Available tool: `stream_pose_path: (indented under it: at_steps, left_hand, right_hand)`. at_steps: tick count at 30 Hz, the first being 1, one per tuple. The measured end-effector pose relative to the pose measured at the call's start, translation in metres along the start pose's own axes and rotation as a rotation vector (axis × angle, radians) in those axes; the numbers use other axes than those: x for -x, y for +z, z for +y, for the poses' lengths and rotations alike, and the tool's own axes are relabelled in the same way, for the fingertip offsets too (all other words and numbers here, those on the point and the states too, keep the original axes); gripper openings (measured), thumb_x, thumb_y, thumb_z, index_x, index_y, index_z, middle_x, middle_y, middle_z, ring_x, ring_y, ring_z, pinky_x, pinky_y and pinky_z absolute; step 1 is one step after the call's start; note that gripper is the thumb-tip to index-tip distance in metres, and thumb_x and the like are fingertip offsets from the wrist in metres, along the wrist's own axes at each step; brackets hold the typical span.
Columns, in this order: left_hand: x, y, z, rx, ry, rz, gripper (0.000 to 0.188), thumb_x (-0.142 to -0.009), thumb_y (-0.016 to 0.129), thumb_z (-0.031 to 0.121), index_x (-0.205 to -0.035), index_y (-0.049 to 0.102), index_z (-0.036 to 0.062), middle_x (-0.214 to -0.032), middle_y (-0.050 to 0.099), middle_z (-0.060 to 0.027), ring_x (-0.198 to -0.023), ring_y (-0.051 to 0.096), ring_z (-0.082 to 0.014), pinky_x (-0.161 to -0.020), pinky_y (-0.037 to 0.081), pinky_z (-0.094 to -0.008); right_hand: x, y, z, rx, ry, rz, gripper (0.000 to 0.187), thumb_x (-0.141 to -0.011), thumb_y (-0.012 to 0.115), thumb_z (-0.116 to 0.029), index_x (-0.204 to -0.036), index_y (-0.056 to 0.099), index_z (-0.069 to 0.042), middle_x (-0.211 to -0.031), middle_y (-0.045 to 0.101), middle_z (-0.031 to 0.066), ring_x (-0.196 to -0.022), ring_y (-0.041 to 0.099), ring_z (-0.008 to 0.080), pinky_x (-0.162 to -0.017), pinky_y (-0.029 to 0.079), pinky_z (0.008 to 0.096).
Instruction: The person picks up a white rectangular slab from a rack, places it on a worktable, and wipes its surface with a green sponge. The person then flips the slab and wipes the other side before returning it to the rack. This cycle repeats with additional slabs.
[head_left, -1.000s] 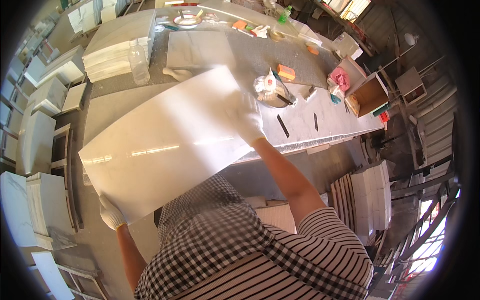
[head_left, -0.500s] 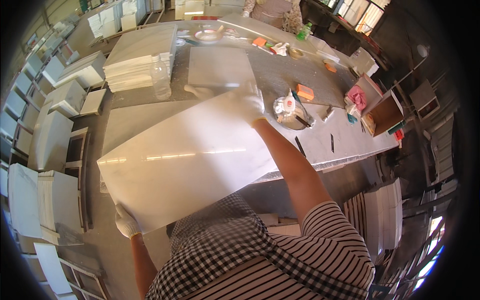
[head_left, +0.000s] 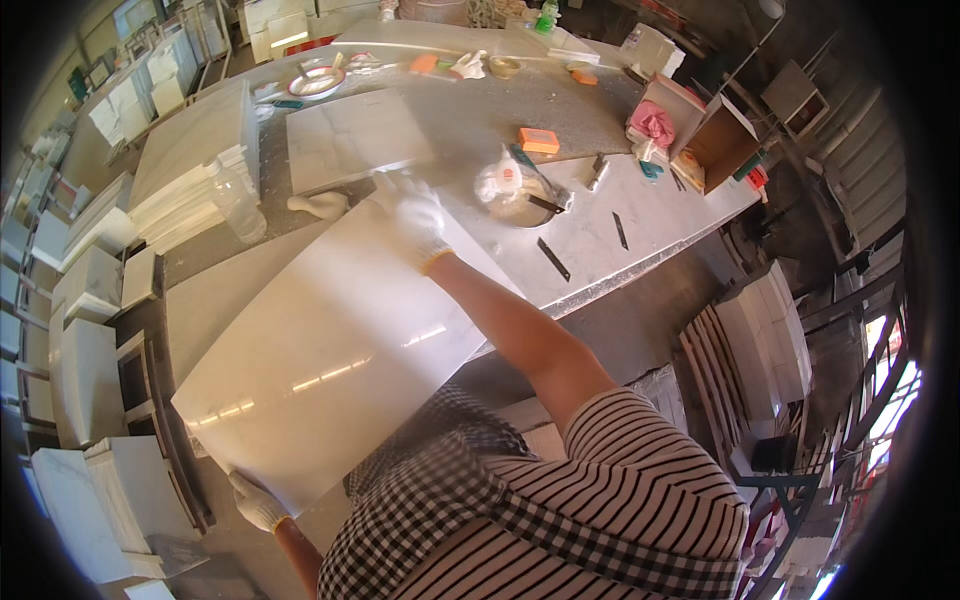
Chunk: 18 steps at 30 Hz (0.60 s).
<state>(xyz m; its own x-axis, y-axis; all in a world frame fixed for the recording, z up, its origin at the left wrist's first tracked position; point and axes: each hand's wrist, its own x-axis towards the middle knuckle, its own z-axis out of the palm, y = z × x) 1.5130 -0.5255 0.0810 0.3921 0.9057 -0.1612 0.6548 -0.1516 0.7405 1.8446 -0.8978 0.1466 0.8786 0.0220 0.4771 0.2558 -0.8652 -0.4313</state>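
Observation:
A large, polished white marble slab (head_left: 330, 320) is tilted in front of me, with light strips reflected on its face. My left hand (head_left: 258, 503), in a white glove, grips its near lower edge, the fingers partly hidden beneath. At the far upper corner, my right hand (head_left: 415, 215), gloved too and smeared by motion, is closed over the edge. Beyond that hand lies a smaller marble tile (head_left: 350, 135) on the worktable. A crumpled white glove (head_left: 318, 205) rests just left of the slab's far corner. Right of my hand stands a bowl (head_left: 515, 208) with a white bottle (head_left: 509, 175) in it.
A tall stack of slabs (head_left: 195, 165) and a clear plastic bottle (head_left: 236, 203) stand at the left. Two dark strips (head_left: 553, 259) lie near the table's right edge. Farther off are an orange box (head_left: 538, 140) and an open carton (head_left: 722, 150). Another person (head_left: 432, 12) stands across the table.
My view has turned to the right, so the table's things sit farther left. The slab has swung a little with both hands still on it.

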Motion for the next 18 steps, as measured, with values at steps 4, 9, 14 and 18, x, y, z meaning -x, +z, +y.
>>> stream_pose_path:
  at_steps: [4, 9, 14, 18]
  left_hand:
    - [0.0, -0.002, 0.002, 0.044, 0.007, -0.027, 0.071, -0.095, 0.044, 0.06, -0.115, 0.067, -0.0041, -0.104, 0.071, -0.0184, -0.088, 0.067, -0.0285, -0.079, 0.051, -0.0402]
    - [-0.004, -0.002, -0.002, 0.005, 0.007, 0.006, 0.071, -0.096, 0.043, 0.059, -0.115, 0.067, -0.0042, -0.105, 0.071, -0.0182, -0.09, 0.067, -0.0299, -0.082, 0.052, -0.04]
    - [-0.011, -0.005, -0.003, -0.016, -0.005, -0.028, 0.07, -0.096, 0.043, 0.059, -0.119, 0.066, -0.0035, -0.109, 0.07, -0.0183, -0.094, 0.066, -0.0299, -0.083, 0.052, -0.0399]
    - [-0.009, -0.008, -0.001, -0.042, -0.042, -0.059, 0.069, -0.097, 0.043, 0.058, -0.12, 0.065, -0.0031, -0.112, 0.069, -0.018, -0.095, 0.066, -0.0295, -0.082, 0.052, -0.0395]
  right_hand:
    - [0.02, -0.021, 0.051, -0.014, 0.156, 0.07, 0.052, -0.093, 0.055, -0.039, -0.132, 0.054, -0.006, -0.132, 0.057, 0.0162, -0.123, 0.05, 0.037, -0.104, 0.038, 0.0453]
    - [0.037, -0.031, 0.082, -0.127, 0.239, 0.061, 0.05, -0.096, 0.05, -0.038, -0.133, 0.053, -0.003, -0.127, 0.06, 0.0195, -0.117, 0.055, 0.0379, -0.1, 0.043, 0.0441]
    - [0.042, -0.037, 0.08, -0.142, 0.245, 0.029, 0.051, -0.096, 0.05, -0.039, -0.131, 0.054, -0.001, -0.124, 0.061, 0.0216, -0.113, 0.058, 0.0381, -0.097, 0.046, 0.0441]
    - [0.038, -0.032, 0.089, -0.101, 0.227, 0.004, 0.051, -0.095, 0.051, -0.039, -0.13, 0.055, -0.002, -0.124, 0.061, 0.0225, -0.114, 0.058, 0.0379, -0.097, 0.045, 0.044]
